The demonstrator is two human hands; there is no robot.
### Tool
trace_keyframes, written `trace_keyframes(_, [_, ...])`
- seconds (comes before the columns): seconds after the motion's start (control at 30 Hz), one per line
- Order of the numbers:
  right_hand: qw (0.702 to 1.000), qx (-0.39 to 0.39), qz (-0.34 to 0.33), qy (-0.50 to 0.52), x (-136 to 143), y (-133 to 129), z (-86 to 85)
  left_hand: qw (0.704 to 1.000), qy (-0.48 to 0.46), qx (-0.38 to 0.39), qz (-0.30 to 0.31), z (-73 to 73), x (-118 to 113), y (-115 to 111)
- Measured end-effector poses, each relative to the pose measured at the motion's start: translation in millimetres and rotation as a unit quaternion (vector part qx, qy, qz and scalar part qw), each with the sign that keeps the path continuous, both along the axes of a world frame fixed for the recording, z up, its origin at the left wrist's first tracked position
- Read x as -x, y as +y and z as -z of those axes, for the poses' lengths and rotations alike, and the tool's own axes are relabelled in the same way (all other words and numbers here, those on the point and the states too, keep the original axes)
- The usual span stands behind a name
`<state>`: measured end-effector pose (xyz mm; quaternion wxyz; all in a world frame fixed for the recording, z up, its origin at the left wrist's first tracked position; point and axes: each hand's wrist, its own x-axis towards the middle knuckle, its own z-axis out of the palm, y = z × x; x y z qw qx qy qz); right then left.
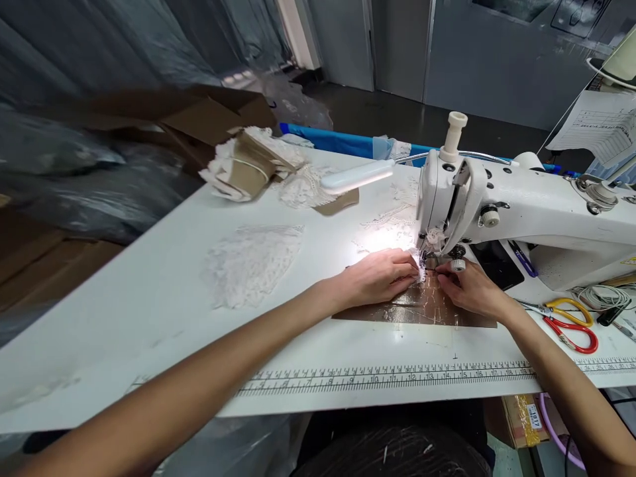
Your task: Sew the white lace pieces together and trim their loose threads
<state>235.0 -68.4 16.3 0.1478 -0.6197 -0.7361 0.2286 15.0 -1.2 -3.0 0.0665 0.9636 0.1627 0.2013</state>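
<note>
Left hand point(380, 275): fingers close together and bent, tips at the edge of a small white lace piece point(421, 271). Cannot tell whether they pinch it or only press on it. The lace lies just beyond these fingertips, between the two hands, under the needle area of the white sewing machine point(536, 205).

Right hand point(470, 286): fingers curled, thumb and forefinger near each other beside the needle area; grip cannot be told, tips partly hidden.

Shiny brown sheet point(412, 314): beneath and nearer the wearer than both hands.

Left of the left hand: flat white lace panel point(258, 262), well apart. Beyond that hand: white lamp point(358, 177); farther left, bundled lace point(226, 169).

Right of the right hand: yellow scissor handle point(571, 303) and red scissor handle point(594, 339). Just beyond it: black slab point(499, 265), blue pen point(523, 259).
</note>
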Motion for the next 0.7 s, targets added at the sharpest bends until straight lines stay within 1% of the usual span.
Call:
trace_keyframes(0.1, [1.000, -0.023, 0.014, -0.001, 0, 3, 6.9, 1.000, -0.023, -0.004, -0.020, 3.8, 0, 0])
trace_keyframes(0.23, [0.997, -0.072, 0.038, 0.015, 0, -1, 16.6, 0.999, -0.034, -0.008, -0.039, 5.1, -3, -2])
trace_keyframes(0.43, [0.996, -0.080, 0.028, 0.032, -3, -6, 18.6, 0.997, -0.042, 0.011, -0.066, 4.8, -4, -5])
trace_keyframes(0.6, [0.996, -0.084, 0.023, 0.021, -2, -6, 18.9, 0.997, -0.029, 0.012, -0.065, 0.1, -4, -6])
trace_keyframes(0.7, [0.996, -0.084, 0.022, 0.024, -2, -7, 19.2, 0.999, 0.010, 0.006, -0.043, -2.4, -2, -5])
